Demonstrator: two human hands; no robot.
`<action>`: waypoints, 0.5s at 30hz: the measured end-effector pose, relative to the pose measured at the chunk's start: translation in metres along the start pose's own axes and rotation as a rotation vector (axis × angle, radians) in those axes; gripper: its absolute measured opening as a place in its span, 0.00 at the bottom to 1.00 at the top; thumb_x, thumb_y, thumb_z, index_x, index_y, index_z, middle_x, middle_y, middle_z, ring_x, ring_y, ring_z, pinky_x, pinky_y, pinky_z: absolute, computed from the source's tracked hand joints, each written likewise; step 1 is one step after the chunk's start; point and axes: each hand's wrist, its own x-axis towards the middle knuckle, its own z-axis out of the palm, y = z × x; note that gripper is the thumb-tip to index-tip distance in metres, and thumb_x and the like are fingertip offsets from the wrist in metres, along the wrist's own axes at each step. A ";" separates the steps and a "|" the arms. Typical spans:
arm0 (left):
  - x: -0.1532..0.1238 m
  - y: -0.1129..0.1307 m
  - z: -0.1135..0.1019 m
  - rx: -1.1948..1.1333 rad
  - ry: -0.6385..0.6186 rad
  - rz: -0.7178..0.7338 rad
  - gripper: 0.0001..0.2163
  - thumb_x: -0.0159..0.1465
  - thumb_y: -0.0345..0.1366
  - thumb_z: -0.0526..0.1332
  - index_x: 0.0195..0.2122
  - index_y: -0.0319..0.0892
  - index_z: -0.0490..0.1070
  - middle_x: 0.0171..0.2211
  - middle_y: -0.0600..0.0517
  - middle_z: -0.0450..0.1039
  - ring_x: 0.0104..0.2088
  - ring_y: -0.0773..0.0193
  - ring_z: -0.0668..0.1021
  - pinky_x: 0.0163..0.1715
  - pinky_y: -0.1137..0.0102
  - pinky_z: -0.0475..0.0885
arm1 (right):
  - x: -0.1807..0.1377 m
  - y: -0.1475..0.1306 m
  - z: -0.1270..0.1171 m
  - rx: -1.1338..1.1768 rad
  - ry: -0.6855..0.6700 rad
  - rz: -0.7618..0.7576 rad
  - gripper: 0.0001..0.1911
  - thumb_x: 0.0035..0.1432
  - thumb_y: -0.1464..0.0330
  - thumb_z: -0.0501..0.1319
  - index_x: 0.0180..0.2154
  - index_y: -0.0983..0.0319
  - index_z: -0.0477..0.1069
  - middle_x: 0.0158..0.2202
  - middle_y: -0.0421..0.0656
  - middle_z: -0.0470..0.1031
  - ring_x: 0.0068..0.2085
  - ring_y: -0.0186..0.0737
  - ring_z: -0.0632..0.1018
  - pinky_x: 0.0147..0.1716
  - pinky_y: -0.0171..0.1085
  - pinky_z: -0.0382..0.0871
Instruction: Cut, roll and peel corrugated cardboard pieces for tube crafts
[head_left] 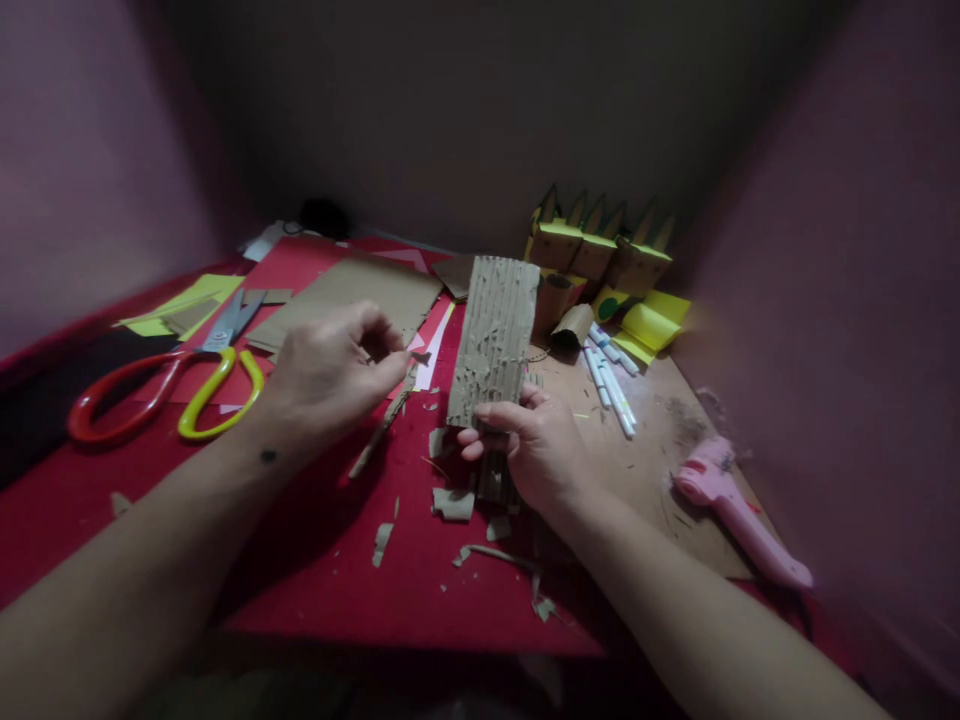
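Observation:
My right hand [551, 450] grips the lower end of an upright rectangle of corrugated cardboard [495, 330]. Its ridges are bare, with bits of torn paper clinging to them. To the left of it, my left hand [337, 365] is closed in a pinch, a small torn paper scrap [421, 357] showing at the fingertips. Below those fingers a thin torn strip [382, 425] slants downward; I cannot tell whether it hangs from them or lies on the table. Several peeled paper bits [453, 503] are scattered on the red tabletop [315, 560] under the cardboard.
Scissors [217, 375] with red and yellow handles lie left, near a flat cardboard sheet [352, 290] and coloured paper. White markers [611, 385] and a pink glue gun [739, 515] rest on a brown board [652, 450] at right. Cardboard figures with pointed tops [600, 245] stand behind.

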 end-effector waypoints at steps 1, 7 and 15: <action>-0.001 0.001 0.000 -0.046 -0.030 0.000 0.03 0.54 0.34 0.60 0.29 0.43 0.72 0.24 0.55 0.73 0.24 0.66 0.72 0.25 0.70 0.65 | 0.000 0.000 0.000 0.010 0.005 -0.005 0.10 0.38 0.73 0.66 0.27 0.64 0.68 0.21 0.39 0.74 0.19 0.37 0.77 0.17 0.32 0.73; -0.015 0.012 0.007 -0.175 -0.171 0.163 0.08 0.61 0.34 0.57 0.36 0.42 0.75 0.24 0.55 0.75 0.22 0.68 0.74 0.23 0.73 0.67 | 0.003 0.000 0.000 0.006 0.019 -0.025 0.13 0.39 0.72 0.67 0.31 0.63 0.69 0.24 0.37 0.76 0.20 0.35 0.76 0.19 0.32 0.72; -0.023 0.007 0.025 0.094 -0.107 0.593 0.09 0.67 0.31 0.54 0.35 0.37 0.74 0.29 0.48 0.77 0.29 0.63 0.78 0.29 0.71 0.70 | 0.003 0.003 0.000 0.025 0.051 -0.074 0.12 0.38 0.73 0.67 0.30 0.63 0.72 0.27 0.39 0.78 0.23 0.32 0.75 0.22 0.31 0.71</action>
